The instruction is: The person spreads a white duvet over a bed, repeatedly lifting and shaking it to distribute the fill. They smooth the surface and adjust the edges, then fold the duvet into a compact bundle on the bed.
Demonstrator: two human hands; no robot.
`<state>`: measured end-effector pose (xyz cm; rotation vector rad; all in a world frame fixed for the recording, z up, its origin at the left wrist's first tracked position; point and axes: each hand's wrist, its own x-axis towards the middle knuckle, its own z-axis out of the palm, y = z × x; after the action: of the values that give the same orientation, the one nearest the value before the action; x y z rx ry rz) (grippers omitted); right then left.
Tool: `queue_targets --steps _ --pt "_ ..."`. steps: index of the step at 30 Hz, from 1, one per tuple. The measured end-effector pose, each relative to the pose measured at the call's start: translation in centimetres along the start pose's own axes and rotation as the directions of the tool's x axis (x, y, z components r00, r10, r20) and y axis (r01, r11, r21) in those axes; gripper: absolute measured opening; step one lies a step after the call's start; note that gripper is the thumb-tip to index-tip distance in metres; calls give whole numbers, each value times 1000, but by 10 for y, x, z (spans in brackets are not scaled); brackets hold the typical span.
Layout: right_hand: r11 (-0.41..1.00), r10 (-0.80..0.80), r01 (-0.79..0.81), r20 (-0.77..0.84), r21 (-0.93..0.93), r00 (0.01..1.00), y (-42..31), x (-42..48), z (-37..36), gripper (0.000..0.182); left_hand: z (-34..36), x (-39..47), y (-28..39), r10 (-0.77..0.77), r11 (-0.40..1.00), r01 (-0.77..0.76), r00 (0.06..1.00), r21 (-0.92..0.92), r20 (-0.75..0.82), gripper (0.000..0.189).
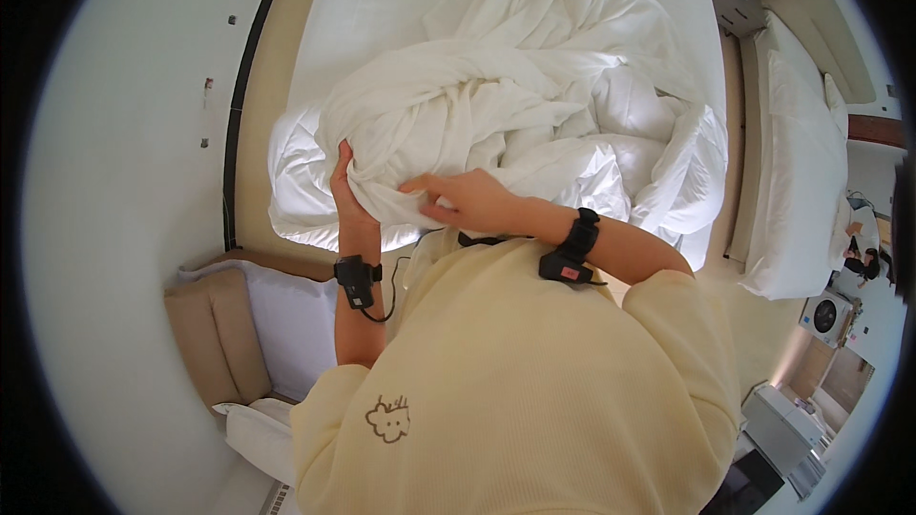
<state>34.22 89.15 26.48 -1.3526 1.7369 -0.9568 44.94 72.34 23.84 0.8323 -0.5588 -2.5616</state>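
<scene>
A large bunched white cloth, perhaps a duvet cover (444, 111), lies in folds on a bed with a white sheet (358, 7). My left hand (347, 182) grips its near left edge, with the thumb up against the fabric and the other fingers hidden in it. To the right, my right hand (465, 199) is at the near edge of the same cloth, its fingers bent and apart; whether they pinch any fabric cannot be told. Under and right of the cloth spreads a shiny white duvet (630, 100), which hangs over the bed's near edge.
A wall runs along the left. A beige upholstered seat (222, 336) with a pale cover stands at lower left. On the right are a second bed with white bedding (798, 179), a grey nightstand (737, 3) and a washing machine (826, 316).
</scene>
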Motion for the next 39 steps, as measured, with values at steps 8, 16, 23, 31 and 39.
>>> queue_targets --steps 8,16,23,31,39 --pt "991 -116 132 -288 38 950 7 31 -47 34 10 -17 -3 -99 995 99 993 5 57 51" --pt "984 -176 176 -12 0 984 9 16 -55 12 47 -39 22 7 970 -3 1000 242 -17 45" --pt "973 -74 -8 347 230 935 -4 -2 -56 17 66 -21 33 180 938 -171 984 301 -4 45" --pt "875 18 -16 -1 484 1000 23 33 -65 27 49 -30 27 70 982 -71 997 175 10 49" --pt "914 -249 275 122 -298 961 37 75 -40 38 -3 -46 3 60 960 -97 988 262 145 54"
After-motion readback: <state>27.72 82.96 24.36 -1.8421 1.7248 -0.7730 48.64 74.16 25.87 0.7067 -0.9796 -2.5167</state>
